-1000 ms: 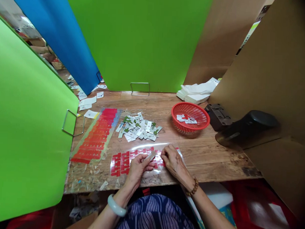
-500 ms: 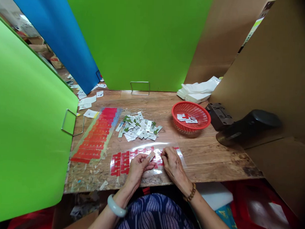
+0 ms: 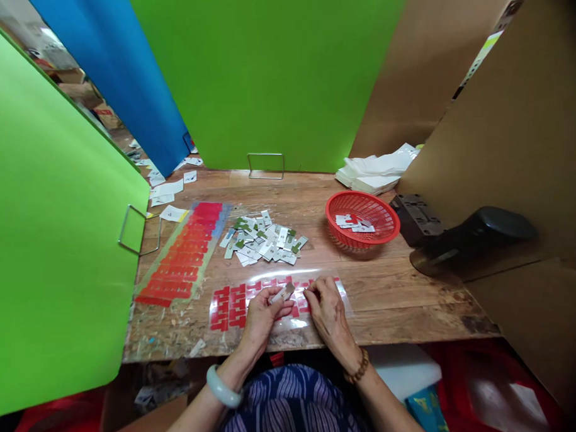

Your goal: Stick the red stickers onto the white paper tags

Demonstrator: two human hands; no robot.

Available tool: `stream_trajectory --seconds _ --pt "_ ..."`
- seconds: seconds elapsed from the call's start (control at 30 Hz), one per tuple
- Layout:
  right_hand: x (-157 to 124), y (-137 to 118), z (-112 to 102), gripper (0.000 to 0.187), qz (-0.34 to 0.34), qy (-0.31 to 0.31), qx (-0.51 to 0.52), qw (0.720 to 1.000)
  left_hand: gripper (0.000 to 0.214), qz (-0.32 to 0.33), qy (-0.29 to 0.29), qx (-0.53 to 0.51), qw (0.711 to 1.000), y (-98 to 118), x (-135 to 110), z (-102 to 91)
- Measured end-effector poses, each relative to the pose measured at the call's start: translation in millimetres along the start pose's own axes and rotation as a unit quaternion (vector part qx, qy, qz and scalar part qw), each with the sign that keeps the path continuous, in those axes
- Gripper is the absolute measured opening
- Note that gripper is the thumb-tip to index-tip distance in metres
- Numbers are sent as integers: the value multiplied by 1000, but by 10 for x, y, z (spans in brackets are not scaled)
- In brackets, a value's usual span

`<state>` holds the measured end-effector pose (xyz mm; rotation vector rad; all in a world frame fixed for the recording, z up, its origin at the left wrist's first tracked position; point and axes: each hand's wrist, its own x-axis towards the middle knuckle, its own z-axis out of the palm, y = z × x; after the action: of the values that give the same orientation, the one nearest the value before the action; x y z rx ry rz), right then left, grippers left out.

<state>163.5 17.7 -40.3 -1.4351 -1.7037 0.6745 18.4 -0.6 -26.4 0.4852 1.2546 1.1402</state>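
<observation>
Silver-grey metal shows at the fingertips: a small tag (image 3: 289,290), which I see pinched under the thumb of the left hand (image 3: 260,316), above the clear sheet (image 3: 345,298). That hand is turned partly palm-up, its fingers curled beneath the tag, its forearm slanting in from the near left of the sheet. The right hand (image 3: 329,309) sits knuckles-up over the sheet's right part, wrist bent, fingers drawn in toward the thumb; from here I can't tell whether the tips meet or grip anything. Red stickers (image 3: 222,308) line the sheet in columns between and beside the hands. The left wrist wears a pale bangle (image 3: 224,388), the right a beaded bracelet (image 3: 357,366). Just beyond the sheet I have a loose pile of tags (image 3: 263,239); beyond its right end, a red basket (image 3: 358,239) with several pieces inside; to its left, an orange-red strip (image 3: 177,259).
</observation>
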Motion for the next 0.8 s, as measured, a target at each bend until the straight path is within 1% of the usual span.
stream_trajectory --seconds 0.13,0.27,0.37,0.43,0.53,0.6,0.67,0.8 --pt "-3 27 19 10 -12 -11 -7 1000 28 -1 3 0 1000 -22 25 -5" --pt "15 -11 -49 12 -11 -40 27 999 23 -12 10 -9 1000 -24 36 -9" --pt "34 -31 -119 11 18 -75 84 993 22 -20 8 -21 1000 -9 41 -9" --pt "47 -25 -155 9 47 -99 132 985 21 -28 9 -23 999 2 50 -10" --pt "59 -10 -189 9 87 -109 192 972 21 -38 5 -24 999 20 59 -22" --pt "56 -19 -202 11 96 -92 210 969 24 -48 -7 -26 999 39 45 -38" --pt "41 -58 -218 12 90 -74 208 971 27 -64 -31 -28 997 75 1 -55" --pt "-10 -206 -272 9 47 -72 166 982 34 -93 -91 -28 991 197 -156 -74"
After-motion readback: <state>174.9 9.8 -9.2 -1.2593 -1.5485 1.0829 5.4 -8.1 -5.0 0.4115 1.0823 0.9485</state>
